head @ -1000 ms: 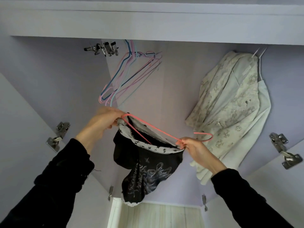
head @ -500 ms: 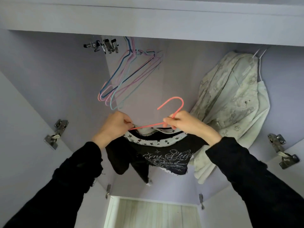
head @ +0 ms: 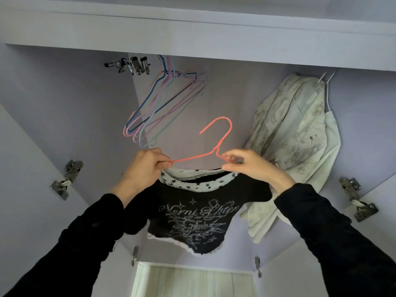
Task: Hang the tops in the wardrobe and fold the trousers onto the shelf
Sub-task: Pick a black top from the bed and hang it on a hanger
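Inside the open wardrobe [head: 64, 99], a black printed top [head: 192, 213] with a star-patterned collar is hanging on a coral wire hanger [head: 216, 144], its hook pointing upward and free of any rail. The left hand [head: 143, 168] is pinching the hanger's left arm at the shoulder, fingers curled tightly. The right hand [head: 248, 166] is pinching the collar and the wire at the right shoulder. Empty pastel hangers [head: 158, 108] are hanging behind, upper left; cream garments [head: 295, 133] are hanging at right.
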The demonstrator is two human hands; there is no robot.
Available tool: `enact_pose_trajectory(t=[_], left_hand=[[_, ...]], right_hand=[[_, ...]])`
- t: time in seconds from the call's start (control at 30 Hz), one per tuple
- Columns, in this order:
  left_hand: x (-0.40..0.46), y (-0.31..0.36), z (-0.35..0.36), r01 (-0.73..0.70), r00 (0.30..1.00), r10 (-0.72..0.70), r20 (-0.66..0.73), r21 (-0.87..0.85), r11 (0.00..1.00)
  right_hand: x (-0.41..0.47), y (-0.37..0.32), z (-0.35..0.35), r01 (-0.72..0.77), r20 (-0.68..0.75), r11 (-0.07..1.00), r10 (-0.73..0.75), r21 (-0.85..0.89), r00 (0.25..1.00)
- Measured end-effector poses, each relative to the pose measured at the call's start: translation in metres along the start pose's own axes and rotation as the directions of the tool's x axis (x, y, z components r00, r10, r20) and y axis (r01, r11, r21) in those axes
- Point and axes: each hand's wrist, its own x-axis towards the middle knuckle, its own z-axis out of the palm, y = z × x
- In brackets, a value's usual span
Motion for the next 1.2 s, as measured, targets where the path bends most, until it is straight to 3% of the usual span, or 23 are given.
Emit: enact_pose_trajectory(t=[0.13,0.33,0.5,0.67,0.87,0.97,1.03,1.2], left_hand=[[-0.002,-0.012,-0.009,0.045,0.999,-0.045,0.005,0.021,0.999],[-0.005,-0.027,-0.017,0.078,0.997,-0.079,-0.003,0.129,0.989],[-0.006,-0.017,-0.016,0.06,0.994,-0.055,-0.096,0.051,0.997],[0.002,0.0,-0.013,0.038,0.993,-0.041,-0.109,-0.029,0.999],[0.016,0.01,0.0,0.054,0.999,-0.054,-0.006,-0.03,0.998],[0.019,0.023,0.015,-0.026,0.999,0.027,-0.019,0.022,0.999],[0.021,0.035,0.022,-0.15,0.986,0.154,-0.059,0.061,0.987],[0.036,0.073,0.016,-0.438,0.851,0.486,-0.199,0.241,0.866]], right_hand=[[-0.006,0.04,0.009,-0.097,-0.048,0.975,0.089,-0.198,0.995],[-0.01,0.035,0.002,-0.043,-0.16,0.998,0.034,-0.052,0.987],[-0.013,0.033,-0.008,-0.071,-0.041,0.958,0.062,-0.277,0.997],[-0.005,0.002,-0.002,0.145,-0.125,0.971,-0.17,-0.188,0.978],[-0.013,0.002,-0.01,0.096,-0.214,0.995,-0.101,-0.035,0.972],[-0.021,0.009,-0.012,0.069,-0.254,0.997,-0.063,0.017,0.965],[-0.021,0.016,-0.02,0.022,-0.279,1.0,-0.02,0.006,0.96],[-0.026,0.034,-0.041,-0.129,-0.383,0.991,0.134,0.039,0.914]])
